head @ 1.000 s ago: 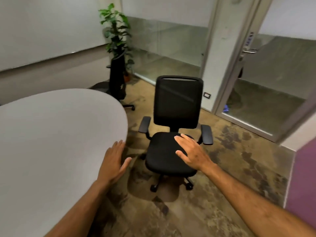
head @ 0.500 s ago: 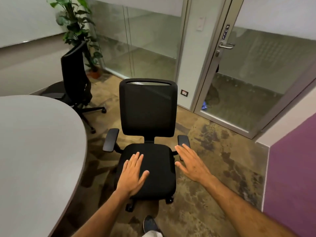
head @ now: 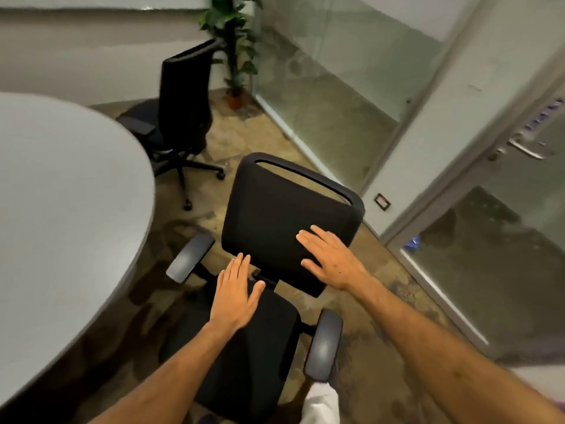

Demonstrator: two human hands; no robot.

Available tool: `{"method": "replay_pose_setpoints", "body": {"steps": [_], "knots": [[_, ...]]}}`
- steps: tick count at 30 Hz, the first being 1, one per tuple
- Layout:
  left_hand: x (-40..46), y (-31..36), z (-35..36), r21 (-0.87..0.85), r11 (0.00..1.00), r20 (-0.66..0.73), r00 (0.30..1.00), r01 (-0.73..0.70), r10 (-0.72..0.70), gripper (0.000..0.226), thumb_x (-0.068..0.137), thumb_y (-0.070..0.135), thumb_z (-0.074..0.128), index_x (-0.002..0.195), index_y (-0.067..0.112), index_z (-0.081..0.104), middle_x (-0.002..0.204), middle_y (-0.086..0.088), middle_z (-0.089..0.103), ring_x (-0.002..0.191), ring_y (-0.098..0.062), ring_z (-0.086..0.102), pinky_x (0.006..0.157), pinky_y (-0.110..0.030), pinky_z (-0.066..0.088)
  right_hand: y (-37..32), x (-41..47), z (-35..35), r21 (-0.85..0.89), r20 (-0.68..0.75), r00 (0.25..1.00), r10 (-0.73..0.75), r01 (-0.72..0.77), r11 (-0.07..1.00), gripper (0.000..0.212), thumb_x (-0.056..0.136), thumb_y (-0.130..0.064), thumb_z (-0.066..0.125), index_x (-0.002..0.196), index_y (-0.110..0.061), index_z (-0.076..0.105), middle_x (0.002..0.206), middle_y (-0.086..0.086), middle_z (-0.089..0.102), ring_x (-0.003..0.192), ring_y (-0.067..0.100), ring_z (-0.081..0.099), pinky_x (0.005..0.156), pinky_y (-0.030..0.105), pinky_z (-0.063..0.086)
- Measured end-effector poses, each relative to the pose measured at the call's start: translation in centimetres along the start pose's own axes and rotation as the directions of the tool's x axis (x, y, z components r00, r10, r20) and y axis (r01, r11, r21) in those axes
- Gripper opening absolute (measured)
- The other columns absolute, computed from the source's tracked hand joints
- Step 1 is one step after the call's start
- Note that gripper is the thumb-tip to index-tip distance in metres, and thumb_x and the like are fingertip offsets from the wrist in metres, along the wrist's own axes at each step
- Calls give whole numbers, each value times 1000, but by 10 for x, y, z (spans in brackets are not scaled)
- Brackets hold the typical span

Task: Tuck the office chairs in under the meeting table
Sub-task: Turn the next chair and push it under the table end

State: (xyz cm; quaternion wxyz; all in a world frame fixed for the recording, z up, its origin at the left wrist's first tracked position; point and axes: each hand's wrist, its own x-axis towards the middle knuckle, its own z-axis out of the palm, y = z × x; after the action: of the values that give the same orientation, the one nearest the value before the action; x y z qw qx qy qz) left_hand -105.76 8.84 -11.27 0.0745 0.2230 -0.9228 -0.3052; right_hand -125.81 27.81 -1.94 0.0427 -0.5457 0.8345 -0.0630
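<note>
While both hands hover flat, grasping nothing — left hand (head: 235, 293) above seat, right hand (head: 328, 258) before backrest — near chair (head: 275, 240) faces away from counter (head: 76, 194); pushing unturned risks armrest (head: 189, 257) striking counter edge.

Two bare forearms, no sleeves, no watch or rings showing, left hand (head: 237, 293) at 7 o'clock, right hand (head: 331, 260) at 5 o'clock, white trouser leg (head: 321, 403) low at 6 o'clock, dark shoe tip (head: 208, 419) beside it

floor (head: 379, 356): mottled brown | glass partition (head: 330, 96) | potted plant (head: 235, 41) in corner
</note>
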Motion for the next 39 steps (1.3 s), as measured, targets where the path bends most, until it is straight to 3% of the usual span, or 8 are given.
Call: {"method": "replay_pose_setpoints", "body": {"steps": [4, 12, 19, 22, 27, 30, 34, 39], "knots": [[29, 26, 20, 9, 988, -119, 981, 157, -155, 72, 100, 59, 34, 158, 20, 16, 165, -3, 18, 151, -18, 13, 122, -40, 16, 73, 88, -22, -85, 107, 955, -276, 286, 955, 59, 103, -43, 47, 155, -18, 33, 161, 1, 33, 152, 25, 17, 120, 48, 21], [48, 117, 58, -8, 911, -258, 880, 411, -399, 72, 100, 58, 35, 158, 19, 18, 165, -4, 19, 150, -19, 16, 120, -39, 21, 143, 214, -61, -131, 300, 694, -655, 710, 692, 58, 102, -47, 46, 150, -16, 43, 157, 3, 40, 150, 26, 23, 120, 47, 22], [68, 183, 78, -40, 858, -388, 783, 512, -486, 73, 97, 62, 31, 157, 23, 20, 164, 0, 21, 149, -16, 18, 119, -38, 24, 198, 268, -62, -40, 497, 521, -694, 812, 582, 70, 95, -66, 34, 144, -19, 51, 158, 0, 38, 152, 18, 16, 122, 36, 13], [76, 203, 93, -83, 853, -466, 737, 515, -490, 69, 97, 57, 39, 155, 20, 27, 161, -2, 29, 147, -16, 24, 118, -38, 28, 223, 264, -41, -11, 431, 475, -767, 853, 522, 77, 96, -71, 29, 151, -19, 41, 164, -1, 26, 152, 17, 18, 125, 41, 7], [85, 205, 89, -70, 827, -507, 694, 558, -511, 66, 98, 54, 43, 153, 18, 32, 159, -5, 33, 145, -19, 29, 115, -38, 32, 216, 273, -27, 108, 228, 575, -786, 787, 607, 77, 95, -68, 37, 150, -15, 38, 164, 2, 26, 149, 16, 25, 124, 51, 7], [77, 224, 117, -118, 784, -491, 650, 610, -580, 66, 98, 54, 43, 153, 18, 33, 158, -5, 34, 145, -19, 29, 116, -39, 31, 210, 257, -11, 70, 237, 525, -818, 830, 553, 77, 95, -66, 37, 149, -11, 42, 160, 14, 30, 148, 27, 27, 122, 53, 12], [89, 273, 156, -198, 706, -464, 569, 680, -679, 67, 98, 59, 37, 153, 21, 31, 159, -2, 32, 145, -16, 27, 117, -39, 30, 248, 225, -3, 44, 324, 357, -876, 919, 391, 75, 94, -71, 32, 139, -17, 57, 159, 14, 33, 149, 34, 22, 121, 52, 19], [146, 275, 134, -263, 615, -475, 455, 743, -753, 68, 97, 59, 40, 153, 22, 31, 160, -2, 31, 146, -17, 27, 117, -40, 29, 216, 296, -24, 48, 454, 100, -885, 990, 136, 75, 92, -77, 28, 137, -26, 60, 150, 0, 50, 149, 23, 25, 123, 43, 6]]}}
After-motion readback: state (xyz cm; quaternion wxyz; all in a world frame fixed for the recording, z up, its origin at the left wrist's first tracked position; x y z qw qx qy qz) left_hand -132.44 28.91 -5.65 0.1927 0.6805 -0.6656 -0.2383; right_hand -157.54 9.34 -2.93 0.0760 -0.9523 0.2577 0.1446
